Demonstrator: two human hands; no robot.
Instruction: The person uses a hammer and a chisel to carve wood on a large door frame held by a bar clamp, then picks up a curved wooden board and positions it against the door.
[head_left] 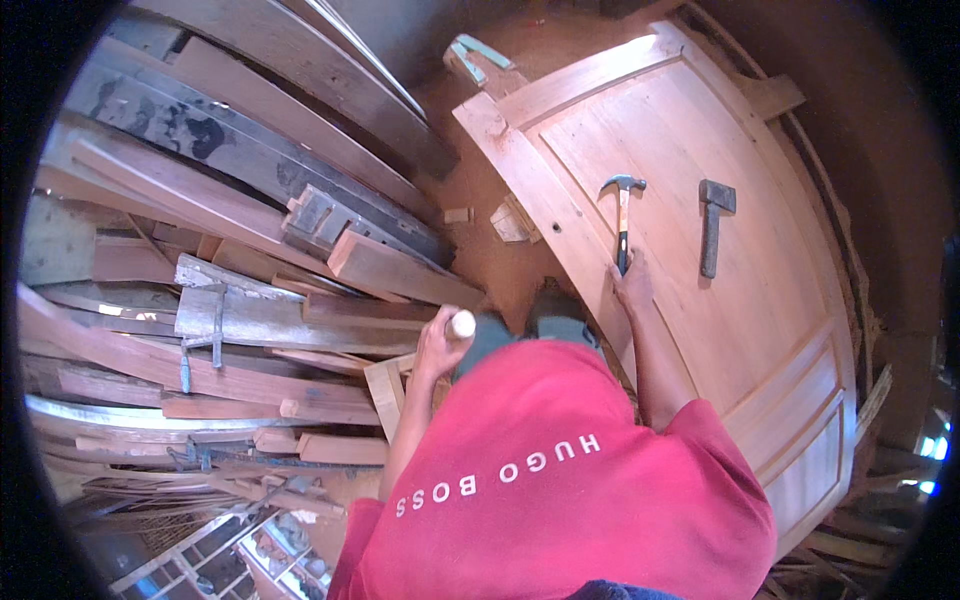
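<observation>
My right hand (632,284) is closed round the lower end of a claw hammer (623,212) with a dark head and a light and black handle. The hammer's head points away from me, over a large panelled wooden door (640,130) on my right. Beyond it, on the door's face, lies a dark hatchet-like tool (713,222) with a blocky head. My left hand (437,345), low on the left of my body, is wrapped round a short rod-like thing with a pale round end (461,325). The rest of that thing is hidden by my fingers.
Stacked planks and curved timbers (240,390) fill the left side, with a metal clamp (216,325) among them. Wood offcuts (512,220) lie on the brown floor near my feet. A pale green-topped wooden piece (475,60) stands past the door's far corner.
</observation>
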